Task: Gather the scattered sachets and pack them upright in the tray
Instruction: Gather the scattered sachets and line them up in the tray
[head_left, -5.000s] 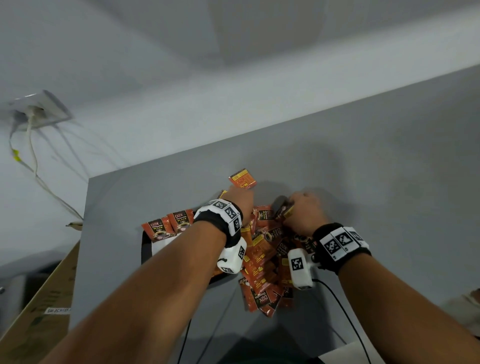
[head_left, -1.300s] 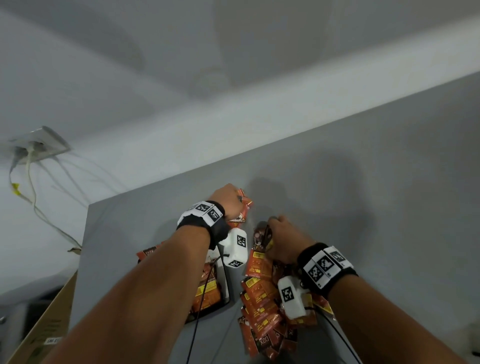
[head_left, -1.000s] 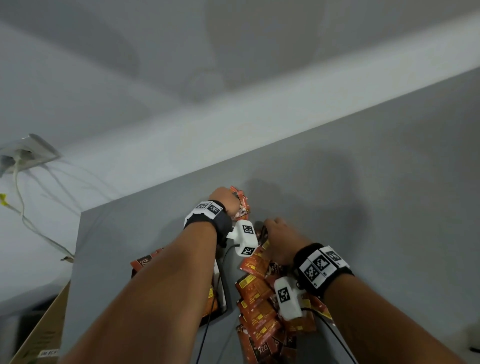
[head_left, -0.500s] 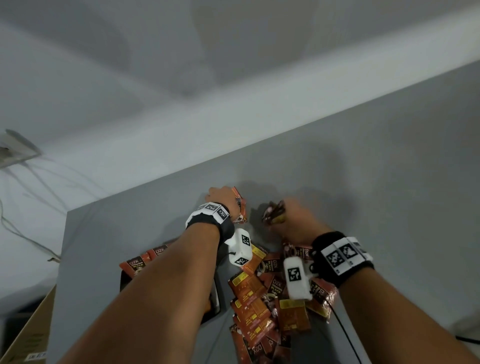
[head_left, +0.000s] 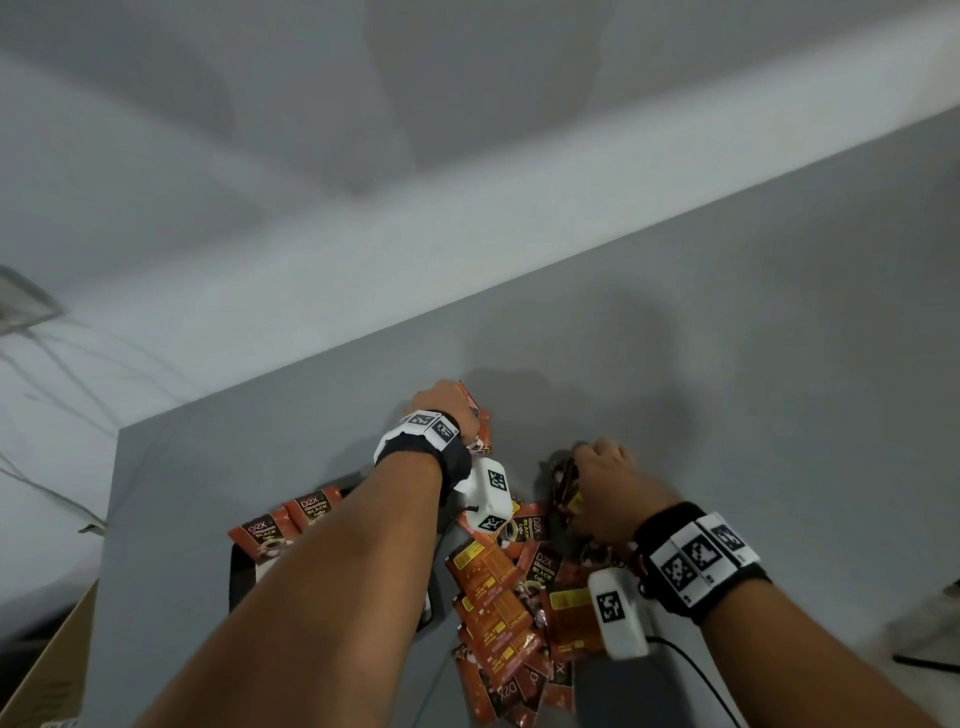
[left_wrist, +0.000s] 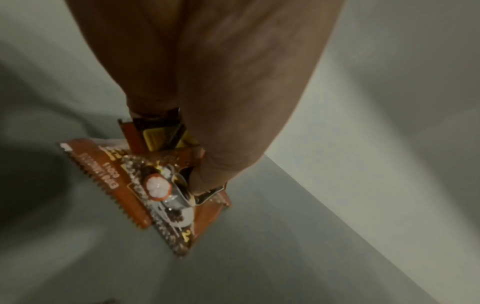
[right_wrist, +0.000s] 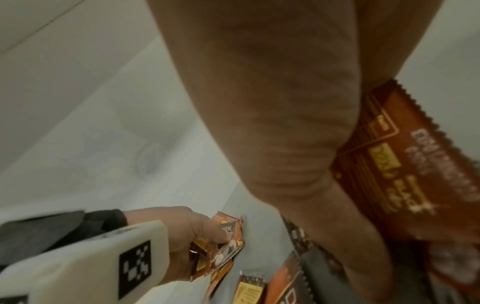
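My left hand (head_left: 465, 410) grips a small bundle of orange-brown coffee sachets (left_wrist: 161, 185) at the far end of the pile, held edge-up just above the grey table (head_left: 753, 415). My right hand (head_left: 589, 465), a little to the right, pinches another bundle of sachets (head_left: 563, 480), seen close in the right wrist view as a brown pack (right_wrist: 405, 164). Many loose sachets (head_left: 493, 603) lie heaped between my forearms. The black tray (head_left: 240, 577) is at the left, mostly hidden under my left forearm, with two sachets (head_left: 291, 519) standing at its far end.
The table's far edge (head_left: 519, 283) runs diagonally against a pale wall. A cardboard box (head_left: 47, 675) stands beside the table's left edge. Wrist-camera cables (head_left: 693, 670) trail off the near side. Bare grey tabletop stretches to the right.
Both hands keep their bundles. Over the last second my right hand has drawn to the right, away from the left hand, and the view has shifted slightly.
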